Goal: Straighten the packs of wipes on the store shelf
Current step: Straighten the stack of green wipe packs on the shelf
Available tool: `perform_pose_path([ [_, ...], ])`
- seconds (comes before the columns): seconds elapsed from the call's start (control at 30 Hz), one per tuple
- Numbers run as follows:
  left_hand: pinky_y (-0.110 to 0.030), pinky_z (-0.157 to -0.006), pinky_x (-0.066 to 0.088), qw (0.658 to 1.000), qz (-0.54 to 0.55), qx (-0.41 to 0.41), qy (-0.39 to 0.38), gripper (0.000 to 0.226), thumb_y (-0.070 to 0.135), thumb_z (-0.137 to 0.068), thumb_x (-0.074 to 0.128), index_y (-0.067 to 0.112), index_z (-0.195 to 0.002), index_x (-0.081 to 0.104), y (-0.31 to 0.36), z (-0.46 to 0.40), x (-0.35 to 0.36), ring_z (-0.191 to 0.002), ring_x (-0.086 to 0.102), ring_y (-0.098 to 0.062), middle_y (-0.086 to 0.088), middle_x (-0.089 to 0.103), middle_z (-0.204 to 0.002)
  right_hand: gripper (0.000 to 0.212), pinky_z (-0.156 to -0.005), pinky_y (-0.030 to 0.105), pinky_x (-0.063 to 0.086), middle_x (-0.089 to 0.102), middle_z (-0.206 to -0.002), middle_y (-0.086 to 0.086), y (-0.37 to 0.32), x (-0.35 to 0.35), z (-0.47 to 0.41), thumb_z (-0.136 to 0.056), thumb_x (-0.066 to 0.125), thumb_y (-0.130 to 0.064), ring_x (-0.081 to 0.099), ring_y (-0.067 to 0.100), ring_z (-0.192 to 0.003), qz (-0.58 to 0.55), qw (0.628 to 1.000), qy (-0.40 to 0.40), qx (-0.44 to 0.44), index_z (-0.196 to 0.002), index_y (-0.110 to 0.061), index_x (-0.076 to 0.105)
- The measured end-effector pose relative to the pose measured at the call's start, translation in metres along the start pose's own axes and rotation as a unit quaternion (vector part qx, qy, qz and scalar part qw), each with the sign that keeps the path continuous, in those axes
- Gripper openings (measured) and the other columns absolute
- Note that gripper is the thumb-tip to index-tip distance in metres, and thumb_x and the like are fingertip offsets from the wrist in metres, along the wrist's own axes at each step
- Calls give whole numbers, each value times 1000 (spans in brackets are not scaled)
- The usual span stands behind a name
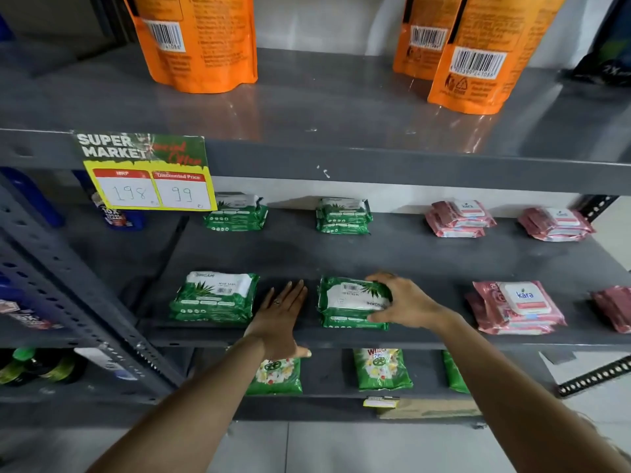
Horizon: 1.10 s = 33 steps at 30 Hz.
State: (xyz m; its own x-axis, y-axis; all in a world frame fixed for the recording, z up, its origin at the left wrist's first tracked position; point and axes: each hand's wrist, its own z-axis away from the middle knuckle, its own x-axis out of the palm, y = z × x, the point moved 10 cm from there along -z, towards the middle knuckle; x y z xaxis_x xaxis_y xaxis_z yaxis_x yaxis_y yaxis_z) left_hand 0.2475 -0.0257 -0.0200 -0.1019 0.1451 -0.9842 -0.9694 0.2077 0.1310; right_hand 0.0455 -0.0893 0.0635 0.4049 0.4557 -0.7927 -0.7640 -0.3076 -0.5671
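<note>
On the grey middle shelf (341, 257) lie stacks of wipes. My right hand (399, 302) grips the top green pack (351, 298) of the front middle stack; this pack is turned round, its print upside down. My left hand (280, 312) rests flat on the shelf, fingers apart, between that stack and the front left green stack (215, 297). Two more green stacks (235, 213) (343, 216) sit at the back. Pink packs lie at the front right (515, 308), far right edge (614, 308) and back right (459, 218) (556, 223).
A price sign (146, 169) hangs from the upper shelf edge, where orange pouches (198, 39) (478, 52) stand. Green bags (380, 368) sit on the shelf below. A perforated metal upright (68, 302) runs along the left, with bottles (34, 367) behind it.
</note>
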Motion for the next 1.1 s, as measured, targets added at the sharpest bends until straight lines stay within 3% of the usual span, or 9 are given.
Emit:
perform_pose_path([
  [0.3, -40, -115, -18, 1000, -22, 0, 9, 129, 83, -66, 53, 15, -150, -18, 0, 0, 1, -138, -31, -11, 5, -27, -156, 97, -114, 38, 28, 38, -149, 0, -18, -4, 15, -66, 79, -52, 32, 19, -139, 11, 1000, 21, 13, -145, -21, 33],
  [0.4, -41, -115, -16, 999, -32, -6, 15, 133, 82, -62, 58, 14, -151, -14, -1, -1, 0, -139, -27, -10, 7, -23, -156, 69, -103, 35, 42, 55, -137, 5, -35, -13, 25, -78, 66, -55, 52, 22, -125, 12, 990, 138, 13, -134, -16, 51],
  [0.53, -40, -115, -17, 1000, -21, -6, 12, 132, 82, -61, 58, 15, -151, -12, -1, -1, 1, -139, -27, -9, 8, -23, -157, 38, -88, 35, 51, 61, -124, 5, -51, 13, 30, -87, 65, -26, 63, 26, -104, 105, 982, 158, 21, -124, -20, 61],
  [0.73, -39, -114, -20, 1000, -4, -6, -3, 127, 78, -68, 58, 17, -149, -19, -2, -2, 1, -136, -32, -9, 7, -31, -153, 41, -113, 27, 31, 52, -140, -5, -39, 2, 25, -89, 61, -13, 47, 13, -130, 73, 994, 55, -54, -127, -28, 59],
  [0.83, -39, -114, -19, 1000, -4, -3, 3, 129, 80, -66, 57, 17, -149, -19, -1, 0, 1, -137, -32, -9, 7, -30, -154, 35, -110, 25, 33, 52, -140, -1, -37, -2, 24, -93, 56, -12, 46, 13, -131, 41, 997, 46, -52, -126, -24, 61],
  [0.9, -40, -114, -19, 1000, -11, -3, 7, 132, 81, -64, 58, 16, -149, -17, 0, 0, 1, -138, -30, -9, 7, -27, -154, 30, -86, 19, 49, 66, -122, 4, -44, -8, 24, -95, 49, -11, 67, 13, -96, 13, 991, 129, -28, -121, -17, 64],
  [0.97, -39, -114, -18, 1000, -16, -7, 12, 134, 81, -62, 61, 15, -150, -14, -1, -1, 0, -138, -29, -10, 7, -26, -154, 24, -66, 26, 53, 69, -87, 5, -55, -6, 26, -96, 45, -14, 59, 9, -56, 18, 979, 202, 9, -104, -9, 67],
  [1.03, -39, -113, -18, 1000, -14, -7, 11, 134, 81, -62, 62, 16, -150, -15, -1, -1, 0, -137, -30, -9, 8, -27, -154, 29, -73, 40, 54, 63, -80, 9, -65, 8, 24, -97, 46, -26, 58, 20, -63, 44, 975, 212, 42, -85, -7, 65],
  [1.1, -39, -114, -18, 1000, -6, -6, 11, 133, 81, -63, 61, 17, -150, -16, -1, -1, 0, -137, -30, -9, 8, -27, -155, 32, -91, 43, 49, 63, -98, 14, -71, 26, 19, -94, 50, -36, 59, 30, -95, 111, 974, 188, 60, -93, -8, 65],
])
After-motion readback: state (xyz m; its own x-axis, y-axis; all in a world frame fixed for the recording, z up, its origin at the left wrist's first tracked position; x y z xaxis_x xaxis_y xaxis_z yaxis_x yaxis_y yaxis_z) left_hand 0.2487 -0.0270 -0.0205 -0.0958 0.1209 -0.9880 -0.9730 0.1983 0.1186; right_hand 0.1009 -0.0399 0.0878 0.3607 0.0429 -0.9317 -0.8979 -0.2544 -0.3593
